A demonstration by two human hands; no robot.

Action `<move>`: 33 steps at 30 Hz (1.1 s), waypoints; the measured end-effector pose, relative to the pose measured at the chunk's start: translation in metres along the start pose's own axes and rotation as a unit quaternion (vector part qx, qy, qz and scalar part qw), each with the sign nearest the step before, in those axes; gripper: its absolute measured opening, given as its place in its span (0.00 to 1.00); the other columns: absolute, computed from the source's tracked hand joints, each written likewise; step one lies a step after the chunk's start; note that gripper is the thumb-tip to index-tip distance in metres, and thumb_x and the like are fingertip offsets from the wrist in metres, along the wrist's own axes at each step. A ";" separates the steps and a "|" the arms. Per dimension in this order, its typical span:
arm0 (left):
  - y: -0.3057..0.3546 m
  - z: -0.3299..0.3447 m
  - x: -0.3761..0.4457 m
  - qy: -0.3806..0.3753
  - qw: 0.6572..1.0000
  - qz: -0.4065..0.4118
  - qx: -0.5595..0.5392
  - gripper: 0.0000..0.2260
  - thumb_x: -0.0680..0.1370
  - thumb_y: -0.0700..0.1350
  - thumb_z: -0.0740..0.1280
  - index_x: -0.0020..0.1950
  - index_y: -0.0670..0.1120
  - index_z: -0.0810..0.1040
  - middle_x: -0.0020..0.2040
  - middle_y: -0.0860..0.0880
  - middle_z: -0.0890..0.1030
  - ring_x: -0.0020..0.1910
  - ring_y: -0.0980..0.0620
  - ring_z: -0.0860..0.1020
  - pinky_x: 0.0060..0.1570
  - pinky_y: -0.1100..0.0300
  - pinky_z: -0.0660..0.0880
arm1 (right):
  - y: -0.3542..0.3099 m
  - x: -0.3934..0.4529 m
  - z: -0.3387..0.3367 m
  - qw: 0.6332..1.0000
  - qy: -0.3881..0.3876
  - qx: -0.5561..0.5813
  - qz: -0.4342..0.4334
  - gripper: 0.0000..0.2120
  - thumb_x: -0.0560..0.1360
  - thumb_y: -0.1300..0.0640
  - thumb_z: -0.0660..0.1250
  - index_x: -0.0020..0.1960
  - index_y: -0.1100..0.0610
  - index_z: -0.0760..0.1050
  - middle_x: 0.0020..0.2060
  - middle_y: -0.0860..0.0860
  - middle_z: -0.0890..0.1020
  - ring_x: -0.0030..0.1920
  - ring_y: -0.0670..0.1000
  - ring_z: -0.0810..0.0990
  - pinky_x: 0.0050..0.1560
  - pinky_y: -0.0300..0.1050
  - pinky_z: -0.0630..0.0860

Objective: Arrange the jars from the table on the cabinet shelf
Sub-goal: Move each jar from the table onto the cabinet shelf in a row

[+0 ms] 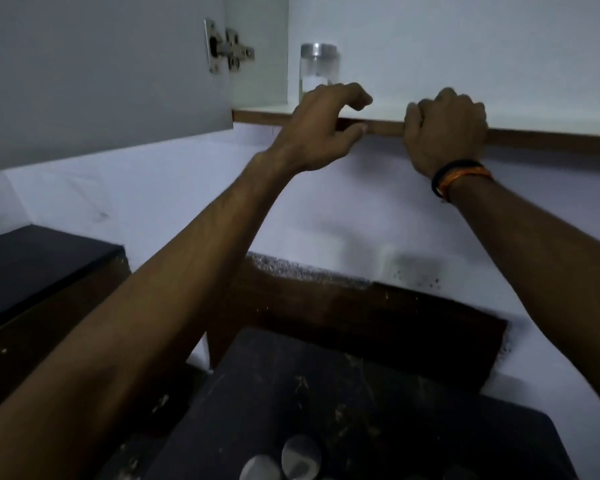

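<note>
A clear glass jar [318, 69] with a silver lid stands upright on the white cabinet shelf [551, 136], toward its left end. My left hand [321, 129] is just in front of that jar, fingers loosely curled above the shelf and thumb against its wooden front edge, holding nothing. My right hand [445, 133] grips the shelf edge further right, fingers hooked over the top. At the bottom of the view, two round silver jar lids [300, 457] show on the dark table [395, 427]; the jar bodies are hidden.
The cabinet door [101, 74] stands open at the left, with a metal hinge [227, 46] on it. A dark counter [32, 265] runs along the left wall. A brown wooden panel [361, 317] sits behind the table. To the right of the jar, the shelf holds nothing.
</note>
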State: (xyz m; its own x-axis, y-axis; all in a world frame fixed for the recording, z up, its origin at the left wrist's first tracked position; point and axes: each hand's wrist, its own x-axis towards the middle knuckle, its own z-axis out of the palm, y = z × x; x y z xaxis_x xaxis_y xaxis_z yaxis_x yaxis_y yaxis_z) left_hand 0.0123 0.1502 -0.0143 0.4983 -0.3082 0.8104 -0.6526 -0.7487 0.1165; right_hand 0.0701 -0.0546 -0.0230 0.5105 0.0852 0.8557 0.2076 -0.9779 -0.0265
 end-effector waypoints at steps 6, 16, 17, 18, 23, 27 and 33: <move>0.032 0.032 -0.103 -0.029 0.999 -0.021 -0.040 0.08 0.78 0.40 0.66 0.52 0.41 0.84 0.49 0.48 0.86 0.47 0.48 0.82 0.53 0.53 0.77 | -0.034 -0.094 -0.001 0.993 -0.014 0.118 -0.021 0.27 0.73 0.56 0.59 0.72 0.58 0.69 0.71 0.59 0.70 0.73 0.60 0.67 0.72 0.55 0.63; 0.065 0.113 -0.309 -0.311 0.914 -0.223 -0.132 0.06 0.73 0.37 0.66 0.41 0.47 0.78 0.37 0.52 0.78 0.38 0.46 0.79 0.37 0.60 0.69 | -0.050 -0.342 0.044 0.895 -0.366 0.228 0.117 0.21 0.74 0.64 0.65 0.67 0.58 0.75 0.65 0.59 0.73 0.64 0.61 0.73 0.66 0.53 0.70; 0.071 0.121 -0.327 -0.336 0.901 -0.234 -0.142 0.07 0.73 0.36 0.66 0.42 0.48 0.77 0.37 0.53 0.77 0.38 0.46 0.78 0.38 0.59 0.70 | -0.050 -0.363 0.045 0.879 -0.397 0.233 0.125 0.21 0.74 0.65 0.64 0.67 0.58 0.75 0.65 0.59 0.73 0.64 0.61 0.73 0.66 0.52 0.70; 0.076 0.129 -0.345 -0.354 0.890 -0.246 -0.148 0.06 0.73 0.36 0.65 0.44 0.46 0.78 0.39 0.51 0.78 0.40 0.47 0.79 0.40 0.57 0.72 | -0.050 -0.382 0.045 0.863 -0.424 0.240 0.131 0.21 0.74 0.66 0.65 0.66 0.58 0.75 0.65 0.59 0.73 0.65 0.61 0.73 0.66 0.52 0.69; 0.096 0.151 -0.406 -0.392 0.839 -0.328 -0.185 0.06 0.76 0.40 0.67 0.51 0.47 0.79 0.48 0.48 0.82 0.47 0.50 0.81 0.50 0.51 0.79 | -0.047 -0.459 0.039 0.800 -0.515 0.244 0.187 0.21 0.74 0.65 0.64 0.67 0.56 0.76 0.65 0.55 0.74 0.66 0.57 0.74 0.68 0.55 0.70; 0.106 0.159 -0.444 -0.383 0.830 -0.362 -0.182 0.10 0.76 0.36 0.67 0.55 0.44 0.80 0.50 0.50 0.81 0.48 0.52 0.80 0.49 0.62 0.78 | -0.044 -0.504 0.029 0.775 -0.547 0.251 0.191 0.21 0.75 0.58 0.66 0.68 0.53 0.74 0.65 0.54 0.74 0.66 0.56 0.73 0.69 0.53 0.70; 0.116 0.165 -0.473 -0.351 0.819 -0.413 -0.189 0.12 0.76 0.35 0.65 0.58 0.43 0.79 0.51 0.45 0.83 0.51 0.46 0.81 0.52 0.53 0.78 | -0.053 -0.547 0.027 0.746 -0.604 0.229 0.164 0.39 0.71 0.43 0.72 0.77 0.48 0.61 0.71 0.53 0.68 0.70 0.56 0.68 0.70 0.55 0.69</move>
State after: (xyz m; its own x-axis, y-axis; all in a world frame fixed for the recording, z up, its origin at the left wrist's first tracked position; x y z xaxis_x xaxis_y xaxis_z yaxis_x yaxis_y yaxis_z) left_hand -0.2048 0.1125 -0.4782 0.9774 -0.1502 -0.1485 0.0076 -0.6775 0.7354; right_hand -0.1978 -0.0438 -0.5030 0.9182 0.2369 -0.3175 0.0287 -0.8393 -0.5430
